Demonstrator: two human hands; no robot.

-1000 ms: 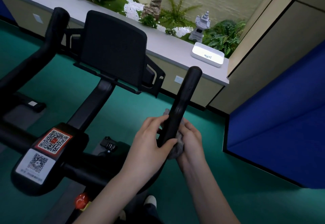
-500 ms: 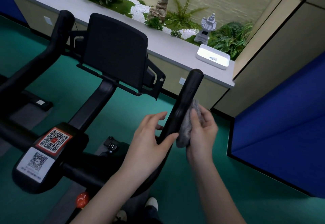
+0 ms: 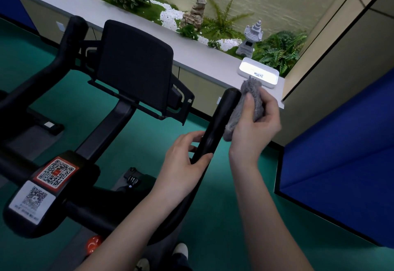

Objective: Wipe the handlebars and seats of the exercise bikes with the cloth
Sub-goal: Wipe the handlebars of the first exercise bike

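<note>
- Teal floor (image 3: 64, 104) across the lower and left frame; blue panel (image 3: 341, 153) at right, beige wall panel (image 3: 332, 68) above it.
- Grey ledge (image 3: 85, 6) slanting from upper left down to centre right. Behind it, a planted bed with ferns, white pebbles, a rock ornament (image 3: 195, 17) and a small stone lantern (image 3: 251, 38).
- White box (image 3: 258, 72) on the right end of the ledge.
- Black exercise bike (image 3: 102, 134) filling left and centre. Back of its screen mount (image 3: 134, 64) at upper centre, left handlebar (image 3: 53, 68) curving up at upper left.
- Two QR stickers on the stem at lower left: orange-bordered sticker (image 3: 56, 172) above, white sticker (image 3: 29, 201) below.
- Red knob (image 3: 92, 245) near the bottom edge, partly hidden by the left forearm.
- Right handlebar (image 3: 221, 117) rising through centre frame, tip just below the ledge edge in the picture.
- Left hand (image 3: 183, 164) gripping the right handlebar on its lower stretch: thumb across the near face, fingers curled round the far side.
- Right hand (image 3: 258, 126) closed on the grey cloth (image 3: 235, 115), thumb in front, fingers wrapped behind.
- Cloth pressed against the right side of the bar just under the tip, one fluffy corner sticking up above the hand.
- Hands apart along the bar: left lower, right higher.
- Shoe toes (image 3: 180, 251) at bottom centre.
</note>
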